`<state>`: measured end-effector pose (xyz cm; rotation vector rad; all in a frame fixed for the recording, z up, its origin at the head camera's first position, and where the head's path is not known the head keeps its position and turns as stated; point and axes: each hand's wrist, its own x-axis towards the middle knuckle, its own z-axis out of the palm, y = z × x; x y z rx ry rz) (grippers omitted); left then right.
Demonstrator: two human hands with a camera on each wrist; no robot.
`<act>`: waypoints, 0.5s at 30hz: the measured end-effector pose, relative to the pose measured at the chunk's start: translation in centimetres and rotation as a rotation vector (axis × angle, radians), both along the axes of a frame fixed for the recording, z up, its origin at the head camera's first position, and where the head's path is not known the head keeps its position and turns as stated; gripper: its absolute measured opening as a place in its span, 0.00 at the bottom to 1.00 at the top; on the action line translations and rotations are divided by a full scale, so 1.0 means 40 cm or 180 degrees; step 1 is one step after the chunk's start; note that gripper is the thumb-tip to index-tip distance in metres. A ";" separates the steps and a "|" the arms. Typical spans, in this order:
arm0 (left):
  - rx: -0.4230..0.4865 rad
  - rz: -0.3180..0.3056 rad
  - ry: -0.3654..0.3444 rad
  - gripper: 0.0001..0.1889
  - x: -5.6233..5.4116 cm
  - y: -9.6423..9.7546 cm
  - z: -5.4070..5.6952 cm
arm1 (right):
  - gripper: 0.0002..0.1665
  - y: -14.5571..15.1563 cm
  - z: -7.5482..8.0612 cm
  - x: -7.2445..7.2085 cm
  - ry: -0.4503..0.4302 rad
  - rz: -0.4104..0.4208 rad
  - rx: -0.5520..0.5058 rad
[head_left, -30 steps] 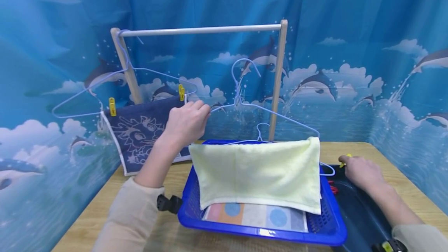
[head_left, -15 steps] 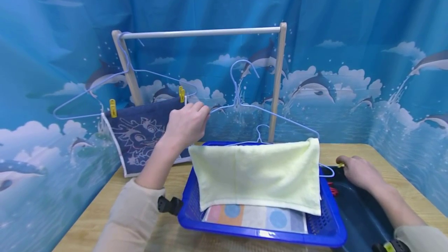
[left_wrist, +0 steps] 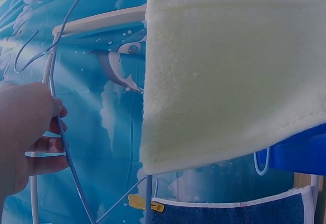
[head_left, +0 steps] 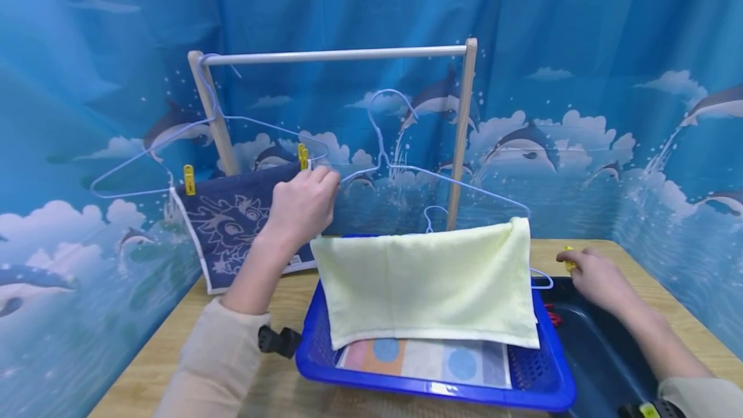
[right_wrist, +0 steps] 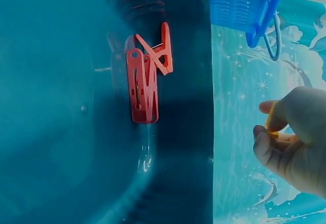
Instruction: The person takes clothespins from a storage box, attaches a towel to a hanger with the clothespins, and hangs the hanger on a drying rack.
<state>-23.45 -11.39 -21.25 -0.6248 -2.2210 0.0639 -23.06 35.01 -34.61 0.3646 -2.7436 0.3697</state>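
My left hand [head_left: 304,205] grips the light-purple wire hanger [left_wrist: 71,168] by its sloping arm. A pale yellow towel [head_left: 429,286] hangs folded over that hanger's lower bar, above the blue basket [head_left: 435,389]. On the right, my right hand [head_left: 600,279] pinches a yellow clothespin [head_left: 569,258] between thumb and fingers, just over the far end of the dark tray [head_left: 604,340]. Red clothespins [right_wrist: 145,84] lie in that tray. A navy towel [head_left: 232,218] hangs at the left from another hanger, held by two yellow clothespins [head_left: 189,179].
A drying rack [head_left: 342,55] with wooden posts and a metal bar stands behind the basket. In the basket lies a patterned towel [head_left: 418,360], and a further hanger [head_left: 435,215] shows at its back. The wooden table [head_left: 145,366] carries everything; a dolphin-print curtain surrounds it.
My right hand has lifted slightly with the yellow clothespin, away from the tray's rim. My left hand has shifted a little left, and the hanger with the yellow towel has tilted left.
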 end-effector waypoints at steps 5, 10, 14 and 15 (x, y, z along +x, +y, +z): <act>0.0060 -0.0024 0.0069 0.06 -0.001 -0.005 0.001 | 0.19 -0.011 0.005 0.003 0.0007 -0.0055 -0.0048; 0.0038 -0.0091 0.0146 0.04 0.001 -0.003 0.002 | 0.15 -0.018 0.008 0.006 0.0085 0.0025 -0.0027; 0.0011 -0.0125 0.0213 0.03 0.001 -0.002 0.002 | 0.15 -0.016 0.022 0.014 0.0327 0.0214 0.0002; 0.0011 -0.0130 0.0222 0.03 0.001 -0.002 0.001 | 0.16 -0.015 0.028 0.017 0.0391 0.0251 0.0018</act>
